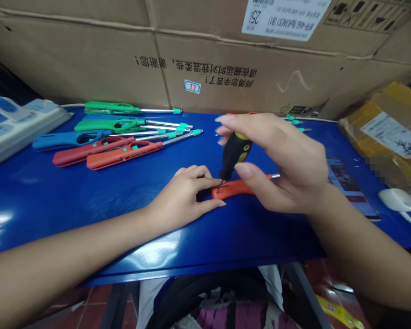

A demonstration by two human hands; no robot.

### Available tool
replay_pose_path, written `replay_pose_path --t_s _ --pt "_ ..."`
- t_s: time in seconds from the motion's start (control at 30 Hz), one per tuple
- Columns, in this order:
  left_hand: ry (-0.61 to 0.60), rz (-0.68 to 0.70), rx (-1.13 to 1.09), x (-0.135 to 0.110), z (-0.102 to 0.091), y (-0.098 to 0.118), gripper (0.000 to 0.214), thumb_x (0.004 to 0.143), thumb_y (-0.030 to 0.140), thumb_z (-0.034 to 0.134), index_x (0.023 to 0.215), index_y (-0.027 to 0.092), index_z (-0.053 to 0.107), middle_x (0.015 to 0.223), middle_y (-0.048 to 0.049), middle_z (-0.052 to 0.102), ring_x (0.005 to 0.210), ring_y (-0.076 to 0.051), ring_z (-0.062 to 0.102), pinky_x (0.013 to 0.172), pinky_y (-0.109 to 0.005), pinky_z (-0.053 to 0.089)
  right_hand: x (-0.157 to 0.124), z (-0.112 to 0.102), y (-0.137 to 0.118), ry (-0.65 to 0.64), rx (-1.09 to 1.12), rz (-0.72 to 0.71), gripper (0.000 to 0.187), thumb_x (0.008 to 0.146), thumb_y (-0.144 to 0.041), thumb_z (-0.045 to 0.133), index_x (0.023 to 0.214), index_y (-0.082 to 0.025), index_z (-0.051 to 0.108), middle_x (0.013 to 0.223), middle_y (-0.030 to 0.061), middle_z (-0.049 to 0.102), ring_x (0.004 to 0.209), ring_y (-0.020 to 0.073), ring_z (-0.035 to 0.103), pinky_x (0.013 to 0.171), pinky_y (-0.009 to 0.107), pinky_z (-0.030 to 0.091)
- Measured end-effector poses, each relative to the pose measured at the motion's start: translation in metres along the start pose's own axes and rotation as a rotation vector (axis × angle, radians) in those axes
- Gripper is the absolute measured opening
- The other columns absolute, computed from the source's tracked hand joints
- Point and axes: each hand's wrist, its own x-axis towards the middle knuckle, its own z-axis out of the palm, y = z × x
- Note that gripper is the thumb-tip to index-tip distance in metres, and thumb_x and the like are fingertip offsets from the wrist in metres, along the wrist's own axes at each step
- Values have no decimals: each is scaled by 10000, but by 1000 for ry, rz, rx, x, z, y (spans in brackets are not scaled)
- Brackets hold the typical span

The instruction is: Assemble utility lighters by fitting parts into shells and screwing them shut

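An orange long-necked lighter [234, 188] lies on the blue table, its metal tip pointing right. My left hand [188, 194] pinches the butt end of this lighter between thumb and fingers. In my right hand [281, 160] is a black and yellow screwdriver [231, 157], held nearly upright with thumb and fingers around its handle. The screwdriver's tip meets the lighter's body close to my left fingers. Part of the lighter's middle is hidden behind my right hand. To the left rest several more lighters: green [109, 124], blue [71, 140], red [92, 151] and orange [125, 155].
A large cardboard box [106, 59] stands along the table's back edge. A white power strip [23, 123] sits at far left. On the right are a taped parcel [390, 132], a phone-like flat device [351, 185] and a white mouse-shaped object [398, 199] with a cable.
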Motion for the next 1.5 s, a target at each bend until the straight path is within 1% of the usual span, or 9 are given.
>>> replay_pose_path --t_s 0.1,0.3,0.53,0.73,0.9,1.0,1.2,1.37,1.5 --pt "12 2 4 0 0 0 341 876 424 775 1153 227 746 1042 -61 674 997 -261 628 886 -430 469 0 2 -2 -16 165 81 432 996 -109 479 1425 -157 507 1386 77 651 1151 209 678 1037 443 562" --pt "14 -3 6 0 -2 0 320 873 400 783 1143 235 741 999 -47 674 961 -253 634 835 -400 469 2 3 2 143 53 -17 408 852 -277 803 1213 -194 633 1062 34 740 862 204 652 806 377 611" --pt "20 9 9 0 -1 -1 308 875 423 776 1111 227 755 1074 -65 689 1017 -271 638 883 -428 469 -2 7 -5 21 294 203 505 958 -153 553 1417 -361 521 1414 22 612 1134 263 683 912 443 633" --pt "-10 4 21 1 -1 -2 338 871 419 783 1151 232 751 1022 -51 702 983 -257 642 857 -407 471 3 5 1 86 98 11 439 904 -217 722 1321 -268 598 1101 27 722 970 236 686 864 410 628" --pt "1 -7 6 0 -2 0 359 863 434 787 1155 228 753 994 -50 673 944 -240 627 846 -402 475 -1 5 1 -8 273 164 463 940 -154 567 1373 -308 508 1379 55 607 1203 254 648 1011 458 598" --pt "7 4 13 1 -2 0 347 867 434 782 1144 227 754 988 -49 669 940 -240 623 852 -406 473 -4 9 0 20 454 246 478 917 -137 596 1347 -329 514 1401 43 587 1111 232 687 927 424 636" --pt "19 24 21 1 -2 -1 290 885 406 767 1107 219 755 957 -44 663 910 -241 621 798 -386 467 1 6 0 73 108 68 394 888 -280 746 1248 -319 589 1098 4 709 981 242 681 891 423 617" --pt "25 24 17 -1 -2 -2 297 889 426 759 1104 220 757 993 -52 675 950 -246 633 849 -399 475 0 5 -3 -91 297 115 524 953 -140 551 1457 -218 430 1548 106 481 1333 280 566 1095 478 539" --pt "23 31 33 0 -2 -2 300 889 430 758 1099 215 760 966 -49 678 924 -244 634 815 -389 468 -2 5 -7 -29 295 203 530 913 -152 632 1386 -359 512 1359 23 637 1147 266 673 968 451 619"
